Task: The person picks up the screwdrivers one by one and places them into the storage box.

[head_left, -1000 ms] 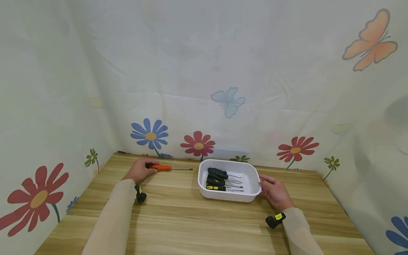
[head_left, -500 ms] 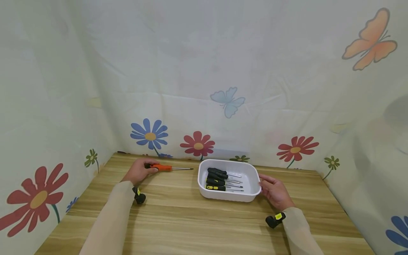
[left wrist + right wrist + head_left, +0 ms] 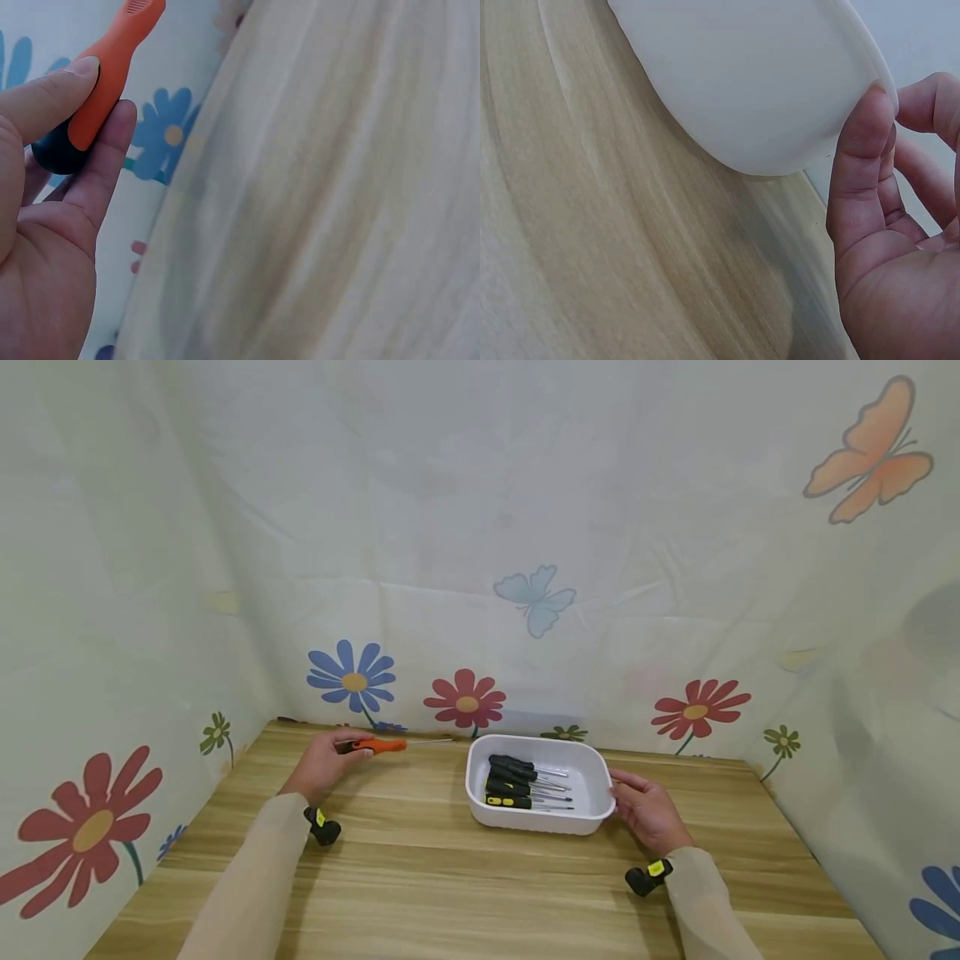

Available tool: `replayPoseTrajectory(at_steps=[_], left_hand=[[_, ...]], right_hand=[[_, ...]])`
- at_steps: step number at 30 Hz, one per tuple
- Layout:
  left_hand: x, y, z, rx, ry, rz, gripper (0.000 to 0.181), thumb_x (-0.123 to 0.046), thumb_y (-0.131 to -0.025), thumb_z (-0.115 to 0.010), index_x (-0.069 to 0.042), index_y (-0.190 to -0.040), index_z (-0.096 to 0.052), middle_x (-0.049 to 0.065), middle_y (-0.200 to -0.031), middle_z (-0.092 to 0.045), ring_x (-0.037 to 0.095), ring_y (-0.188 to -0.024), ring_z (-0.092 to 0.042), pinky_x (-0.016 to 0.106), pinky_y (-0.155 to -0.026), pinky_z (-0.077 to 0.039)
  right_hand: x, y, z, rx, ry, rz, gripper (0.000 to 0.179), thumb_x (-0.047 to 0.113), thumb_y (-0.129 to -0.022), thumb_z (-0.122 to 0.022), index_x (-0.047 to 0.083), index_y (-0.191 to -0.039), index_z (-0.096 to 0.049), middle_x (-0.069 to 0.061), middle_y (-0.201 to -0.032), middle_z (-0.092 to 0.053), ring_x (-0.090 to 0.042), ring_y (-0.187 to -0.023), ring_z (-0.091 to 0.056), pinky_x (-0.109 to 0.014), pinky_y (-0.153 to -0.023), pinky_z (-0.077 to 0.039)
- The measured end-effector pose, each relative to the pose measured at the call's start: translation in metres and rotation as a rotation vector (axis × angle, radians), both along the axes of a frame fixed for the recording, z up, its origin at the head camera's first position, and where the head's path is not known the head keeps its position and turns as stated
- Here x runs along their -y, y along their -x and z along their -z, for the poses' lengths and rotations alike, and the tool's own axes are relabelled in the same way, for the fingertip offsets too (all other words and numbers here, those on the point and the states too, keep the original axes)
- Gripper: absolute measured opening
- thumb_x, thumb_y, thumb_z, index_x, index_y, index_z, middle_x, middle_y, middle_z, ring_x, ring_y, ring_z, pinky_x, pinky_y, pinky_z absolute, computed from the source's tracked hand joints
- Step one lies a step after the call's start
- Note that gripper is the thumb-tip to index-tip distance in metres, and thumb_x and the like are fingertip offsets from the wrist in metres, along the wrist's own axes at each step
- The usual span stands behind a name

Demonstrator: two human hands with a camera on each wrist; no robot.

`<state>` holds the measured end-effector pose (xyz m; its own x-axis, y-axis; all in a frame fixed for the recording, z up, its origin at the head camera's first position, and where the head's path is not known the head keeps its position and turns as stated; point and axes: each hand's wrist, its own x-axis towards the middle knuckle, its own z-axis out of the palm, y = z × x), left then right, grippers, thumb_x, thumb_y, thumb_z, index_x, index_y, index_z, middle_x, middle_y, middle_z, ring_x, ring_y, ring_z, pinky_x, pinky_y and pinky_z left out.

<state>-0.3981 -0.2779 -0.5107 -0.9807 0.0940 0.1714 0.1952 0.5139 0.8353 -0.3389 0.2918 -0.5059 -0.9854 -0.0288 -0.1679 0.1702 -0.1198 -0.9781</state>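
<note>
My left hand (image 3: pixel 321 767) holds an orange and black screwdriver (image 3: pixel 384 746) by the butt of its handle, left of the bin. Its thin metal shaft points right. In the left wrist view, thumb and fingers pinch the black end of the screwdriver handle (image 3: pixel 109 94); the shaft is out of frame there. A white plastic bin (image 3: pixel 534 822) stands mid-table with several black screwdrivers (image 3: pixel 512 783) inside, some marked yellow, shafts to the right. My right hand (image 3: pixel 651 817) grips the bin's right end. In the right wrist view, thumb and fingertips pinch the rim of the bin (image 3: pixel 757 90).
The wood-grain table (image 3: pixel 450 893) ends at a pale curtain (image 3: pixel 420 527) printed with flowers and butterflies, which closes off the back and both sides. A small black camera is strapped to each wrist.
My left hand has raised the orange screwdriver a little and its shaft now tips slightly upward. The bin and my right hand have stayed in place.
</note>
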Motion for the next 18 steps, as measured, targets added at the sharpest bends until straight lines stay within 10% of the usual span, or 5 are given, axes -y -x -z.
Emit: replayPoseTrajectory(at_steps=[18], left_hand=[[-0.031,-0.021,-0.03,-0.079,-0.069,0.049,0.049,-0.038,-0.084,-0.084,-0.016,-0.126,-0.074,0.008,-0.122,-0.069,0.025,-0.1,-0.063,0.02,-0.079,-0.058]], right_hand=[[0.0,0.001,0.0,0.001,0.006,0.013,0.05,0.003,-0.099,-0.063,-0.003,-0.147,-0.051,-0.003,-0.116,-0.075,-0.013,-0.083,-0.068,-0.024,-0.075,-0.06]])
